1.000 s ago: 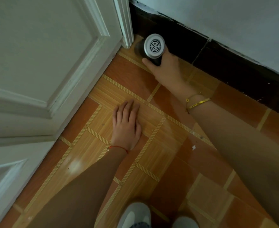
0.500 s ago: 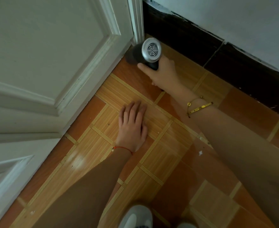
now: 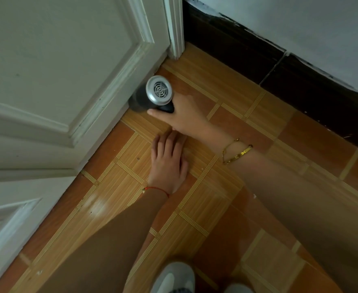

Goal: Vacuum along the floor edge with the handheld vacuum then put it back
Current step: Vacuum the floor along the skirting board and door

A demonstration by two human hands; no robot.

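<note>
The handheld vacuum (image 3: 153,96) is a short black cylinder with a round silver vented rear cap facing me. My right hand (image 3: 184,115) grips its black handle from below and to the right. The vacuum's front end points at the bottom edge of the white door (image 3: 72,66), where the door meets the floor; the nozzle tip is hidden behind the body. My left hand (image 3: 168,163) lies flat on the orange tiled floor (image 3: 226,102), palm down, fingers together, just under my right wrist and holding nothing.
A white door frame (image 3: 176,28) stands at the corner beyond the vacuum. A dark skirting strip (image 3: 279,66) runs along the right wall under pale paint. My grey shoes (image 3: 173,278) are at the bottom edge.
My right hand has drawn the vacuum from the corner by the door frame leftward and toward me along the door's bottom edge. My left hand stays flat on the floor.
</note>
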